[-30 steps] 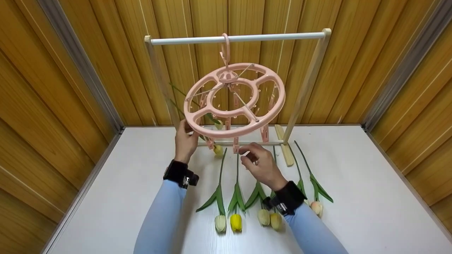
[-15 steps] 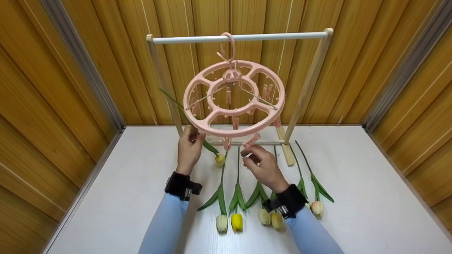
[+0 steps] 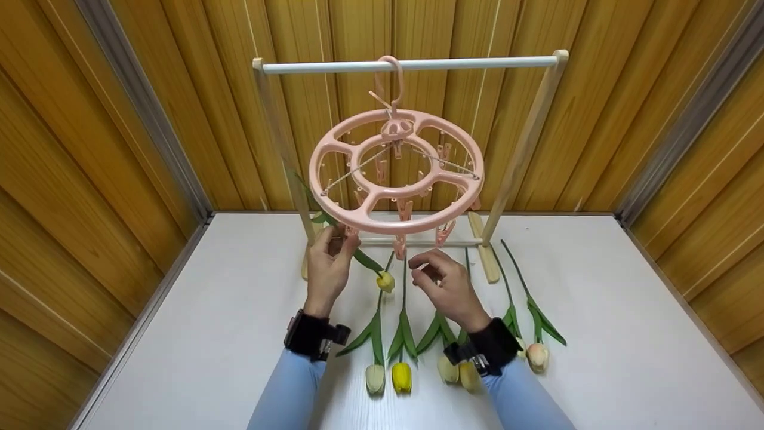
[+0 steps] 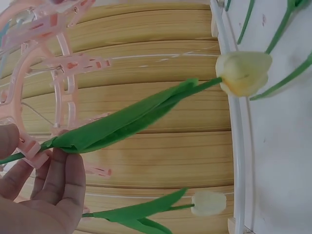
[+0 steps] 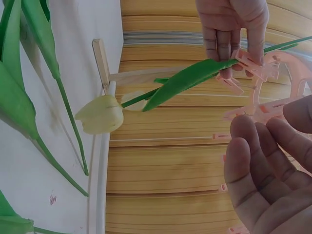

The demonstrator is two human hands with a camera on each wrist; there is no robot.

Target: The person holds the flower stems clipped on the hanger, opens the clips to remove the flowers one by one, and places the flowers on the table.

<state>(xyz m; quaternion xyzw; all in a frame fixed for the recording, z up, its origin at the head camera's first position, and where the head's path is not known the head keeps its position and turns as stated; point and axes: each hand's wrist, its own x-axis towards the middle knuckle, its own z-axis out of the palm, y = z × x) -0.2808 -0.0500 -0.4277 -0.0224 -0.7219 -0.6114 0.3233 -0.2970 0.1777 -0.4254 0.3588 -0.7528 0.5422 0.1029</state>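
Note:
A round pink clip hanger (image 3: 391, 229) hangs by its hook from a white bar. At its front left, my left hand (image 3: 328, 269) pinches a pink clothespin (image 4: 35, 155) between thumb and fingers. Through that clip runs the stem of a pale yellow tulip (image 4: 243, 73), its bloom hanging downward (image 3: 386, 281). Another tulip (image 4: 208, 203) hangs behind it on the hanger. My right hand (image 3: 443, 283) is held just below the front rim, fingers loosely bent with nothing between them. Close to its fingertips in the head view dangles another clothespin (image 3: 400, 246).
Several tulips lie on the white table (image 3: 197, 334), among them a white one (image 3: 375, 380), a bright yellow one (image 3: 401, 377) and a peach one (image 3: 538, 357). A wooden stand (image 3: 531, 137) holds the bar. Wood-panelled walls (image 3: 119, 119) enclose the back and sides.
The hanger has turned, its front edge swinging to the right. My left hand and the tulip by it have moved right and nearer. The right hand has barely shifted.

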